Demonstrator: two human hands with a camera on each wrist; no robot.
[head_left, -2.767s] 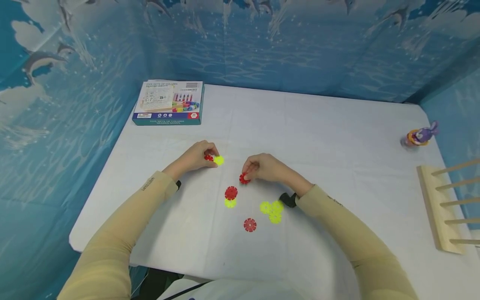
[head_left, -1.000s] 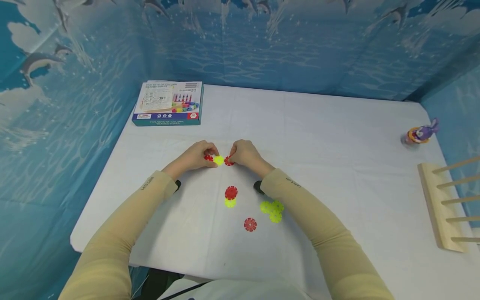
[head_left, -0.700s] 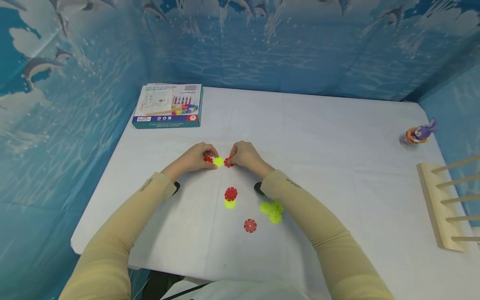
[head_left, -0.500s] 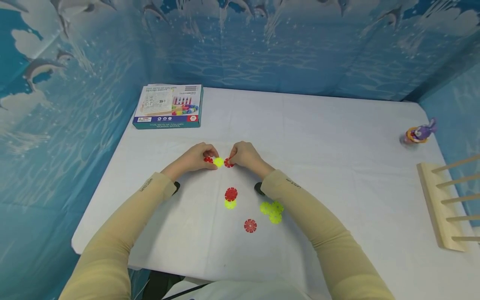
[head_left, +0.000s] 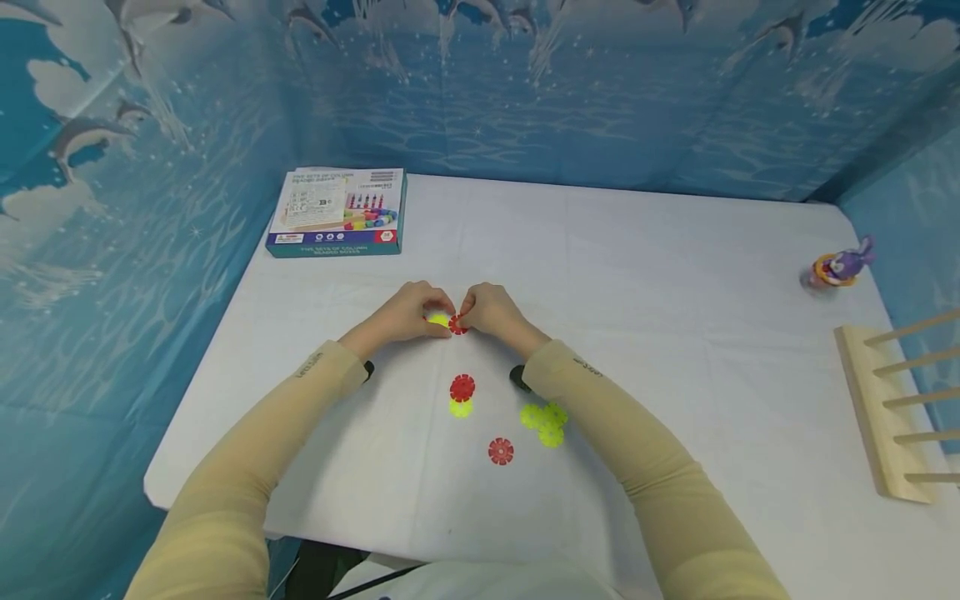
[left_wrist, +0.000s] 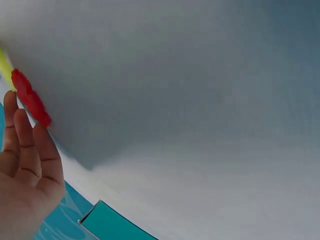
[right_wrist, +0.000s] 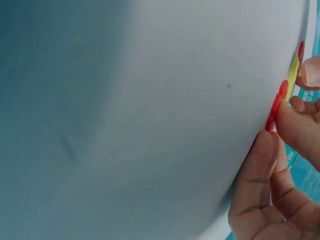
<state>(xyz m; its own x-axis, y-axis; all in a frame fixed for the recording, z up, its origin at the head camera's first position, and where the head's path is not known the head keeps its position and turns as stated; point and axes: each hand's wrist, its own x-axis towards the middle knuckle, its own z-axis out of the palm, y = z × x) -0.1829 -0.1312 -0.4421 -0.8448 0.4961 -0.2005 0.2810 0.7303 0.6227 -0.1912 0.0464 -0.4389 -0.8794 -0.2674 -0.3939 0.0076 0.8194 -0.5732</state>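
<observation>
Grip of left hand (head_left: 411, 312) is shifted onto yellow disc (head_left: 438, 319) by thumb and finger; red disc (head_left: 457, 327) is pinched alongside by right hand (head_left: 495, 312), alignment seemingly underway.

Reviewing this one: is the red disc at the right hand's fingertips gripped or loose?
Gripped: in the right wrist view, the right hand pinches the red disc by its edge.

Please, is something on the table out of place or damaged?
Nothing stands out as spilled or damaged. One red notched disc partly covers a yellow disc, but that hardly looks odd.
</observation>
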